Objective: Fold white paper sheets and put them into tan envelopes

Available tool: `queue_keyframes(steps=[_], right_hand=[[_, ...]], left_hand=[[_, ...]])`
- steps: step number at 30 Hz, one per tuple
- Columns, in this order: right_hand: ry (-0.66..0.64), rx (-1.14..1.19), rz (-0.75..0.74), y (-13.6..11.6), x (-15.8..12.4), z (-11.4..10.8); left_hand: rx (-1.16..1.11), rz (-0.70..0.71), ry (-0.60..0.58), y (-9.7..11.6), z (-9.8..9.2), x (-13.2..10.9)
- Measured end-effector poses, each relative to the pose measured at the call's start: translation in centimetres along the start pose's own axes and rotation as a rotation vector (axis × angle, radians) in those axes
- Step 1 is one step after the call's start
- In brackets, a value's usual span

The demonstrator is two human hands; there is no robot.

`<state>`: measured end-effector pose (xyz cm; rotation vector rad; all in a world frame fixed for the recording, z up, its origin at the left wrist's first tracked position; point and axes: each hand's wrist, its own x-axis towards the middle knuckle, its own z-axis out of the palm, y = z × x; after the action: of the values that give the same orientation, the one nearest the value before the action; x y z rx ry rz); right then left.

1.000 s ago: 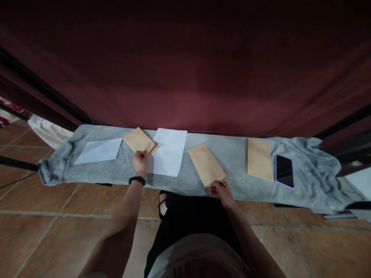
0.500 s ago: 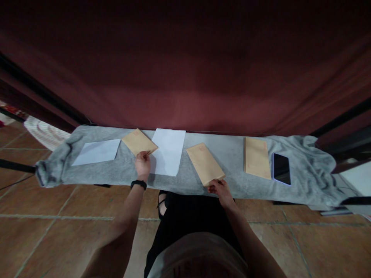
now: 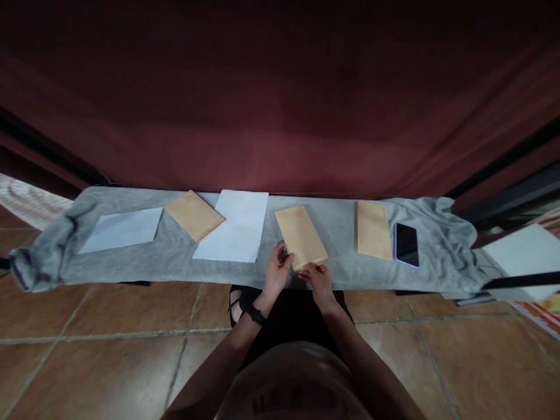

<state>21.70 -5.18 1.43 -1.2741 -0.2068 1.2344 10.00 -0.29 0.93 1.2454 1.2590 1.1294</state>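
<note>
A brown paper envelope [image 3: 301, 233] is held tilted just above the grey cloth, in front of my body. My right hand [image 3: 318, 279] grips its near edge, thumb on top and fingers underneath. At its lower left corner is my left hand [image 3: 279, 267], thumb and fingers curled around that edge. To the left, another brown envelope [image 3: 192, 214] lies partly over a stack of white paper [image 3: 242, 224]. A white sheet [image 3: 122, 229], perhaps folded, rests farther left. On the right lies a pile of brown envelopes [image 3: 374, 230].
A phone [image 3: 406, 245] with a purple edge lies right of the envelope pile. The grey cloth [image 3: 175, 265] covers a long narrow surface and bunches at both ends. Dark red fabric [image 3: 280, 157] hangs right behind it. Tiled floor [image 3: 131, 315] shows below.
My left hand has left the envelope on the left and moved right to the envelope in my right hand. The camera view has shifted slightly to the right.
</note>
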Motion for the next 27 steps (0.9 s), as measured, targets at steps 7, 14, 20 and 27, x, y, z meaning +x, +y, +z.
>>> queue_keyframes(steps=[7, 14, 20, 27], right_hand=[[-0.122, -0.039, 0.083, -0.1, -0.6, -0.3], [-0.280, -0.309, 0.095, -1.8, -0.7, -3.7], [-0.185, -0.845, -0.606, -3.6, 2.3, -4.4], [-0.442, -1.503, -0.999, -3.0, 4.6, -3.3]], left_hand=[[-0.152, -0.220, -0.021, -0.3, -0.3, 1.0], [0.131, -0.113, -0.071, -0.8, -1.6, 2.7], [0.252, -0.104, -0.141, -1.2, -1.9, 3.8], [0.597, 0.016, -0.151, -0.4, -2.4, 3.0]])
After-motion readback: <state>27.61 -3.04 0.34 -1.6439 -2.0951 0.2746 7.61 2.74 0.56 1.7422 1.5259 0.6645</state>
